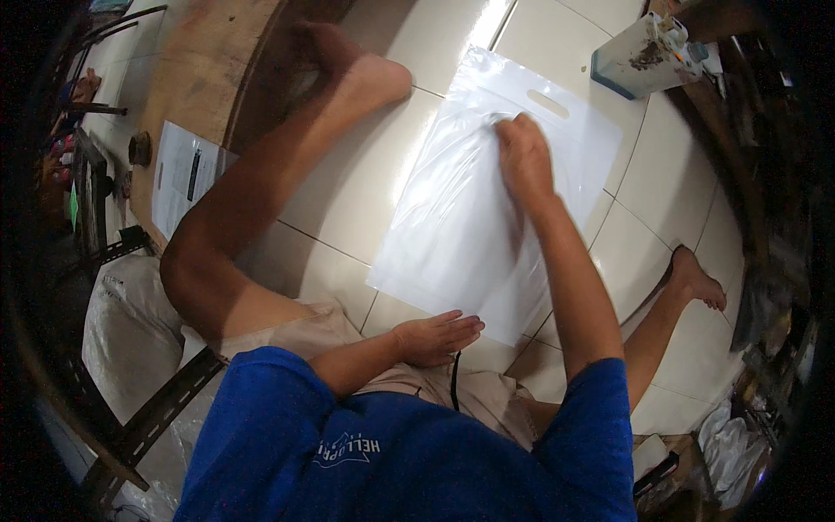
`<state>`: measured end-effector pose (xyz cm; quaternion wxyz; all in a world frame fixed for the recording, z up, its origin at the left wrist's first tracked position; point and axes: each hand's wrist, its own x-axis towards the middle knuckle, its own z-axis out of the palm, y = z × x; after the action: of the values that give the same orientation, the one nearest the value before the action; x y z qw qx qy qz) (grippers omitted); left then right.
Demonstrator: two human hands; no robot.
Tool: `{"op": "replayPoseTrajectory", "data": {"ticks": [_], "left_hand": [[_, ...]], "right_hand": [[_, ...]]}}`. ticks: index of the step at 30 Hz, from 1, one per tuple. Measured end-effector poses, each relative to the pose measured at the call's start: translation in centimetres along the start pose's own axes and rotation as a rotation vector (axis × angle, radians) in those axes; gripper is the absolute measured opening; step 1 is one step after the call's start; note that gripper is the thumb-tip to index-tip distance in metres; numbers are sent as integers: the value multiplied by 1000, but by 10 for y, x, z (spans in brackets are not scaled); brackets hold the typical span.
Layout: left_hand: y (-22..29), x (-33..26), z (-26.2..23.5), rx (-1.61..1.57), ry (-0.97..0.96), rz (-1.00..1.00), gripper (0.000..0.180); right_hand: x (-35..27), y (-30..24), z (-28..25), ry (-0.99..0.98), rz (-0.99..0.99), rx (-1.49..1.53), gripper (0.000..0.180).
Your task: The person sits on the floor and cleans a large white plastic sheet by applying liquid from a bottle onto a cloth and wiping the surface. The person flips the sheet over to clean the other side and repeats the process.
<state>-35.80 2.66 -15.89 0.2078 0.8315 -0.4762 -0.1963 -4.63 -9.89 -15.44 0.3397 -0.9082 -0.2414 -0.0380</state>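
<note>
The white bag (474,217) lies on the floor (335,204), long way from 7 to 1 o'clock. The right grip (526,165) is on it, curled; I can't tell if it pinches. The left grip (437,337), flat and holding nothing, sits toward 7 o'clock.

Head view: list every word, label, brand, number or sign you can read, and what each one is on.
Blue shirt: white lettering, upside down in the picture; wording not copied out here.
White packet on the wooden bench: dark block and fine lines, too small to read.
Large white bag under the right hand: no print that I can make out.
Whitish container: dark stain, no readable lettering.
</note>
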Motion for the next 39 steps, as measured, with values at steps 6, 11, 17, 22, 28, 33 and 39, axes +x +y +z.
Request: {"op": "replayPoseTrajectory", "data": {"ticks": [6, 11, 17, 22, 28, 33, 39], "left_hand": [[-4, -3, -3, -47, 114, 6, 72], [-1, 3, -7, -384, -252, -85, 65], [4, -2, 19, 15, 120, -2, 69], [0, -3, 1, -9, 85, 15, 71], [1, -2, -14, -145, 61, -43, 70], [19, -19, -55, -208, -67, -351, 67], [32, -66, -64, -96, -52, -528, 65]], "right_hand": [[-18, 3, 6, -136, 52, 88, 12], [-178, -113, 23, -519, -376, 209, 23], [-117, -83, 36, -380, -134, 46, 22], [-2, -21, 21, 1, -40, 13, 15], [1, -26, 9, -72, 53, 96, 13], [-153, -91, 16, -368, -236, 215, 20], [-173, -108, 31, -429, -206, 193, 24]]}}
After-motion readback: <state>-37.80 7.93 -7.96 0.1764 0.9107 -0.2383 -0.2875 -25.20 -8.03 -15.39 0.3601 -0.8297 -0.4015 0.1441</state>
